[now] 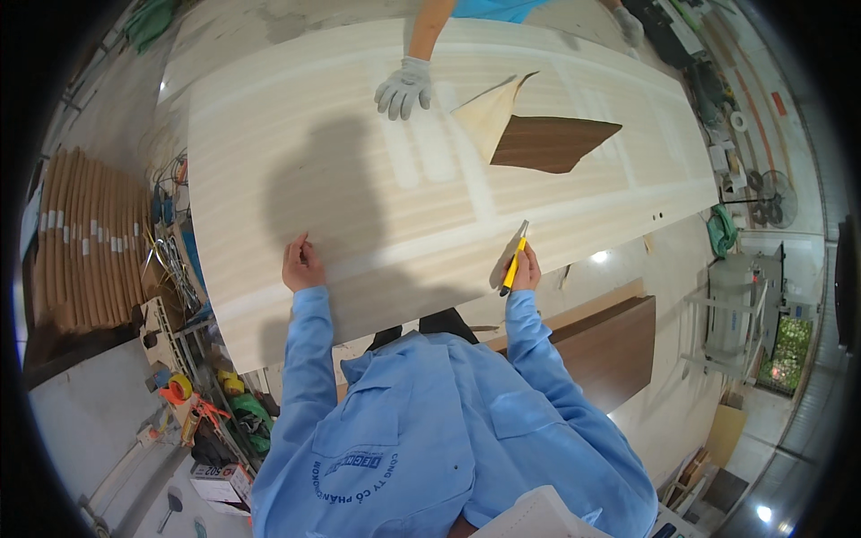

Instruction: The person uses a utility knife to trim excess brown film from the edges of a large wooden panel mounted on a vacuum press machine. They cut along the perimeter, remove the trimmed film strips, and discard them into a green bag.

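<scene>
My right hand point(529, 268) grips a yellow utility knife point(514, 267) with its metal blade pointing away from me. It is just over the near edge of a large pale panel point(430, 215) marked with whiter bands. Over the panel's near left part, my left hand point(302, 264) is closed with its fingers curled, and nothing shows in it. A thin dark brown sheet point(556, 143) lies on the far right half, one end folded up to show a pale back point(490, 115).
Across the panel a co-worker's gloved hand point(404, 89) lies flat on it; another gloved hand point(630, 27) is farther right. Brown boards point(610, 345) stand below the near edge. Stacked brown panels point(90, 238) and tools are left; a fan point(773, 199) stands right.
</scene>
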`<action>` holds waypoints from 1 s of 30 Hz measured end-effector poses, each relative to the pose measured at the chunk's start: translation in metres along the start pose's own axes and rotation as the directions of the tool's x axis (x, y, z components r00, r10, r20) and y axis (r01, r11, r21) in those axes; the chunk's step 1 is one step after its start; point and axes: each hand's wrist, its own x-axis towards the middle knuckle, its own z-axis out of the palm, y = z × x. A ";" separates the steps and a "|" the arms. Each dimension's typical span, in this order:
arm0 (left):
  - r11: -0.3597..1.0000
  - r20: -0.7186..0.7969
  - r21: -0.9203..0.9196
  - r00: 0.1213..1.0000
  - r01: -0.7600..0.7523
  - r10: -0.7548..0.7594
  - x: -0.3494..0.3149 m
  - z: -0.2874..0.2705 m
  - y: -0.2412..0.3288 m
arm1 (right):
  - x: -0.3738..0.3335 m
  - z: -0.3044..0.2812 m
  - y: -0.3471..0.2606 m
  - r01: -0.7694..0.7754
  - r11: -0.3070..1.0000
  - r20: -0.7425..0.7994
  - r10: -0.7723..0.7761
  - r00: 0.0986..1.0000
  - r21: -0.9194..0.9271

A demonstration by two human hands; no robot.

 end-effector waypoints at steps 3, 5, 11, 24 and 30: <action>1.000 -0.010 -0.001 1.000 -0.016 0.016 0.001 0.001 -0.001 | 0.000 0.003 -0.002 0.007 1.000 0.021 -0.007 1.000 0.003; 0.999 0.005 -0.045 1.000 -0.021 0.022 0.001 0.001 -0.006 | 0.000 0.003 -0.002 -0.003 1.000 0.008 0.003 1.000 0.006; 1.000 -0.018 -0.008 0.999 -0.028 0.028 0.002 0.008 -0.026 | 0.009 -0.005 0.013 -0.039 0.999 0.015 0.039 0.999 -0.008; 0.742 0.356 0.318 0.800 -0.590 0.484 0.000 0.010 0.017 | 0.004 -0.002 0.001 -0.011 1.000 0.047 0.012 0.999 -0.020; 0.583 0.690 0.201 0.536 -0.787 0.486 0.077 0.054 0.013 | 0.006 -0.002 -0.002 -0.029 0.999 0.070 0.032 0.997 -0.040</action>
